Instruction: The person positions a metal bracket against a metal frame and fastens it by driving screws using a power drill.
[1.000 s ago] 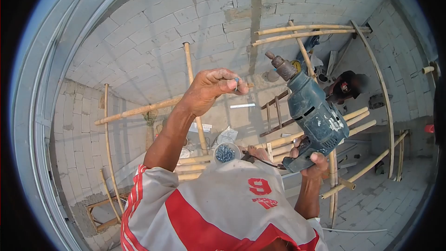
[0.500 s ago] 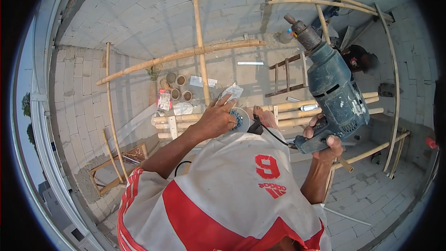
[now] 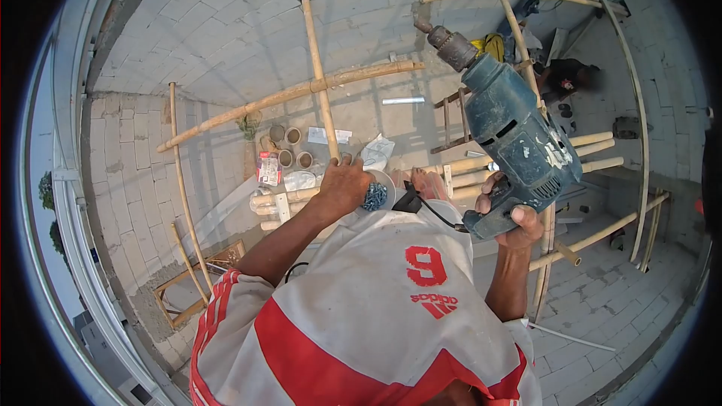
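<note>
Blue-green power drill [image 3: 520,131], right of centre in the frame, held by the right hand [image 3: 519,234], whose fingers are wrapped around the handle; the chuck [image 3: 453,49] points toward the upper left; a black cord [image 3: 444,214] runs from the handle's base; the left hand [image 3: 344,186], near the frame's middle, is turned back upward at the side of a round container [image 3: 390,186]; whether it pinches anything cannot be told; bluish metal pieces [image 3: 374,195] lie inside the container; another person [image 3: 569,79] appears at upper right.
</note>
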Action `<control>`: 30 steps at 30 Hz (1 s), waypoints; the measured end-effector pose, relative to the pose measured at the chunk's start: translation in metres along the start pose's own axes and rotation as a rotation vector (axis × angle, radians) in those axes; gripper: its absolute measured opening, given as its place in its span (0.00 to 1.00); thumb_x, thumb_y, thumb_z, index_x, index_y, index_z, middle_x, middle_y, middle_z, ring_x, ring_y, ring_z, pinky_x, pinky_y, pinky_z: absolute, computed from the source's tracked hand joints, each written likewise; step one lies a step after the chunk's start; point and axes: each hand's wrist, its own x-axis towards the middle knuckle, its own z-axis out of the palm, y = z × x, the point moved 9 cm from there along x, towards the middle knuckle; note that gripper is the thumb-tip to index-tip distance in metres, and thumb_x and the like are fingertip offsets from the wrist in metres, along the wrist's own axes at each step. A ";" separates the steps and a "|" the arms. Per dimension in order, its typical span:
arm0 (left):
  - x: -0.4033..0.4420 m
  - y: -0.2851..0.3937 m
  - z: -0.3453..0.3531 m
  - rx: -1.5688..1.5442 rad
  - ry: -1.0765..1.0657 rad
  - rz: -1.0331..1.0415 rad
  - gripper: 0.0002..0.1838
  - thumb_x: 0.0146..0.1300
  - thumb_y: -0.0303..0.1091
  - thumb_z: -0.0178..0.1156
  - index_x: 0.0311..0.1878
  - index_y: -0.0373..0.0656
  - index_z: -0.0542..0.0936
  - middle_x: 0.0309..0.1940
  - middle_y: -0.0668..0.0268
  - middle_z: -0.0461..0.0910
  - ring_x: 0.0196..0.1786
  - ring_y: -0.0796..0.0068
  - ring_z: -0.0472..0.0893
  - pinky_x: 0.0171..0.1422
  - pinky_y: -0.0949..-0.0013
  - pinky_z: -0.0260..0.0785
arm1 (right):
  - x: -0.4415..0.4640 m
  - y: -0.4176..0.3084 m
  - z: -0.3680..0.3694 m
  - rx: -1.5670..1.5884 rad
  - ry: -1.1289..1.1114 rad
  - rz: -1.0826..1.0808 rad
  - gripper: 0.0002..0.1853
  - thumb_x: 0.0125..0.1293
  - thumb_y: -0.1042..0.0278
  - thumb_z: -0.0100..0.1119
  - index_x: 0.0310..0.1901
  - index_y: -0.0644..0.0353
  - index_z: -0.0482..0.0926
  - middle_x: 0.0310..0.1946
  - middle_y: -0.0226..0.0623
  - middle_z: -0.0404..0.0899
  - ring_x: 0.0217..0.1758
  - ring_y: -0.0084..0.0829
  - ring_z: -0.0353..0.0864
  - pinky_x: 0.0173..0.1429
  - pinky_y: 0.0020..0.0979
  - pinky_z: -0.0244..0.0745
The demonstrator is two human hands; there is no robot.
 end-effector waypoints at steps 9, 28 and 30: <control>0.007 -0.012 0.018 0.146 0.006 0.044 0.06 0.52 0.28 0.61 0.30 0.48 0.86 0.29 0.58 0.84 0.36 0.57 0.86 0.38 0.55 0.77 | -0.003 0.006 -0.006 0.029 -0.038 -0.005 0.34 0.49 0.63 0.66 0.57 0.74 0.68 0.40 0.54 0.78 0.33 0.39 0.84 0.37 0.34 0.85; 0.004 -0.013 0.010 -0.114 -0.082 0.058 0.08 0.48 0.35 0.69 0.34 0.50 0.84 0.34 0.61 0.83 0.42 0.56 0.84 0.43 0.53 0.76 | 0.002 0.009 -0.007 -0.017 -0.016 0.010 0.34 0.49 0.63 0.66 0.56 0.74 0.69 0.39 0.53 0.78 0.31 0.39 0.84 0.35 0.32 0.83; -0.001 -0.013 0.004 -0.175 -0.092 0.059 0.09 0.50 0.35 0.69 0.36 0.49 0.84 0.39 0.61 0.82 0.45 0.56 0.83 0.46 0.53 0.76 | 0.002 0.012 -0.008 0.002 -0.005 0.035 0.34 0.48 0.63 0.66 0.56 0.74 0.70 0.38 0.53 0.78 0.31 0.39 0.83 0.35 0.33 0.83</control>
